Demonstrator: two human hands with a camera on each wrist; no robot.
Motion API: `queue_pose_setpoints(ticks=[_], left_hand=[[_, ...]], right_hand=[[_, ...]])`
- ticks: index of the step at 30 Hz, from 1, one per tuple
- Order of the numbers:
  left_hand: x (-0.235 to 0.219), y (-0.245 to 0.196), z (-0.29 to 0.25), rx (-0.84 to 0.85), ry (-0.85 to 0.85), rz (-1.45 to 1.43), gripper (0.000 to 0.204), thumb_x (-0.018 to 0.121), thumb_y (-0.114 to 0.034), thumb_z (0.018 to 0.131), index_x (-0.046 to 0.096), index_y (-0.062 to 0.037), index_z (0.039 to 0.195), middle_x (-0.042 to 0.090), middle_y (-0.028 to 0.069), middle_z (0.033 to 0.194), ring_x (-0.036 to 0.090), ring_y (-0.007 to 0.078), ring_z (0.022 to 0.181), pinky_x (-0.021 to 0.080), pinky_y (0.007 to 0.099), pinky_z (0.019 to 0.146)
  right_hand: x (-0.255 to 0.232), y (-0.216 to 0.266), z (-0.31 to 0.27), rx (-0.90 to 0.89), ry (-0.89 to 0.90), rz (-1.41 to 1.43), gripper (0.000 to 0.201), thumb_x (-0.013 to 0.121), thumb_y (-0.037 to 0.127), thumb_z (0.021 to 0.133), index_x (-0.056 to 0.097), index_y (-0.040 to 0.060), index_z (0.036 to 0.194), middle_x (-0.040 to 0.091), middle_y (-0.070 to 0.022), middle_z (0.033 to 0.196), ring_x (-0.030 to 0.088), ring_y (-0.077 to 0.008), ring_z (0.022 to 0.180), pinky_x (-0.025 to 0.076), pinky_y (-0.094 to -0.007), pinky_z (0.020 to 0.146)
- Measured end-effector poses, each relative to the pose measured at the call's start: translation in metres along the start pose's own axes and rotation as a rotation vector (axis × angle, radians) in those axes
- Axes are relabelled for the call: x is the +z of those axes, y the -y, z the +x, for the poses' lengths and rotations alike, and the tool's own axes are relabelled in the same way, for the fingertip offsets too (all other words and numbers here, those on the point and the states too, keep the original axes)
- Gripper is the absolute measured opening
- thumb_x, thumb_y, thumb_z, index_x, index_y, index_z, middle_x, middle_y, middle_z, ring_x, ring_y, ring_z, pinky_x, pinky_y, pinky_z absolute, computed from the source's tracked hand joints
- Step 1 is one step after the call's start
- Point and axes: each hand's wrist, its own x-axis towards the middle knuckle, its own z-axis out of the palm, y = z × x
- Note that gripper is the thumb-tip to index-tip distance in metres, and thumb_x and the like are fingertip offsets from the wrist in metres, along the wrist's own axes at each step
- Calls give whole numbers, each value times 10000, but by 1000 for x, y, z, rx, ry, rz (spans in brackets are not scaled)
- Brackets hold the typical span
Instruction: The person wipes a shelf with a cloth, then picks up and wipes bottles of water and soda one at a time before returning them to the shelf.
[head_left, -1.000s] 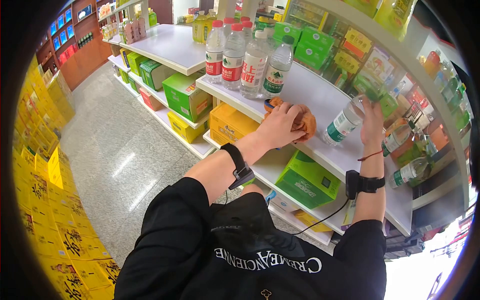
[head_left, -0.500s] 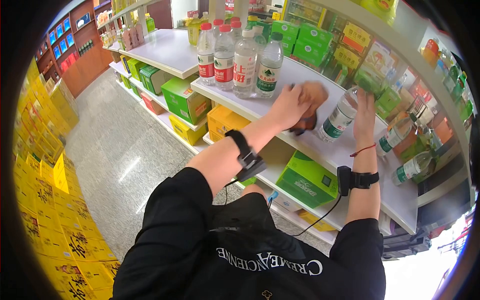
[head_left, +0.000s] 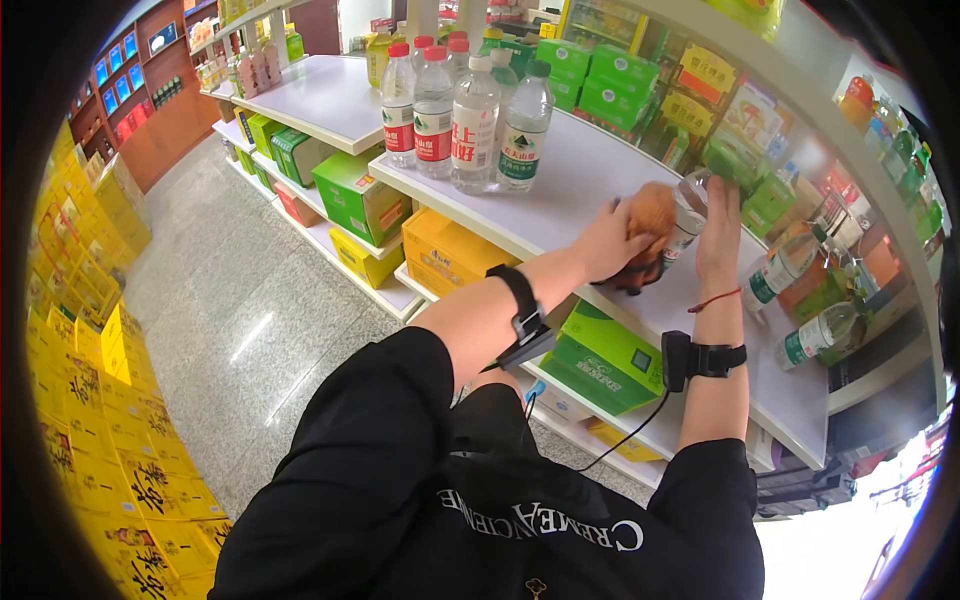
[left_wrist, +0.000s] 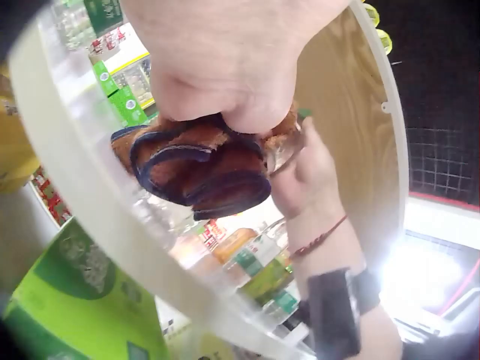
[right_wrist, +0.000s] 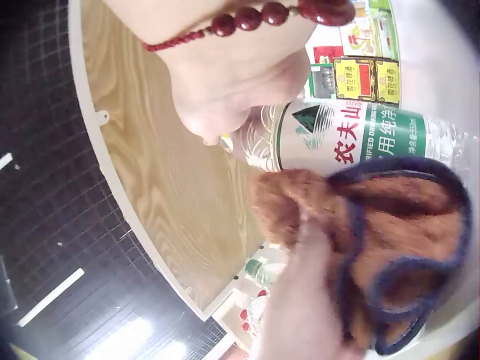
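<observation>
As the bottle (right_wrist: 352, 135) sits in the right hand (head_left: 718, 235), fingers wrapped about its upper end, here's the cloth (head_left: 648, 225), brown with dark-blue edging, bunched in the grasp of the left hand (head_left: 606, 245) and right up at the bottle's label! Whether the two actually touch, I can't quite tell. All this over the white shelf (head_left: 580, 205); the bottle's base is hidden behind cloth in the head view. Off to the left, red-capped bottles (head_left: 434, 125) crowd a green-capped bottle (head_left: 524, 135); two labelled bottles (head_left: 780, 272) stand on the right. Below, a green box (head_left: 600, 365), then a yellow box (head_left: 455, 250).
</observation>
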Motion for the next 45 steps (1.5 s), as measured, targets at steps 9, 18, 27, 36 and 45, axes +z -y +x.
queue_pose_setpoints(ticks=[9,18,27,36,45], left_hand=[[-5,-2,23,142,-78,-36,524,615,-306,819,444,40,1174,423,297,1143,460,456,1046,390,455,914],[-24,-68,36,133,-108,-108,611,630,-330,808,396,-7,1271,422,256,1134,473,425,1041,395,433,926],[-5,1,-24,-4,53,53,560,632,-267,796,424,6,1238,450,253,1117,470,432,1032,395,441,913],[-32,-57,39,192,-120,-135,514,595,-266,829,432,25,1220,452,261,1122,463,427,1054,397,423,918],[-35,-42,28,142,-134,-183,535,566,-270,855,381,10,1272,459,269,1136,459,430,1074,394,424,931]], right_hand=[[6,4,-5,40,4,64,533,442,361,954,363,-5,1332,471,-115,1261,474,-216,1169,393,-312,927],[11,18,-10,56,-11,-89,523,394,374,963,377,18,1346,440,-103,1321,447,-207,1182,369,-295,960],[3,-3,-1,20,32,74,488,459,343,960,407,18,1321,463,-88,1274,481,-186,1120,418,-308,941],[-3,-6,0,-36,0,22,483,505,268,945,393,-2,1329,469,-90,1289,474,-180,1157,388,-309,967],[-1,5,7,145,91,303,519,568,305,910,443,-11,1302,512,-73,1265,468,-168,1159,347,-300,993]])
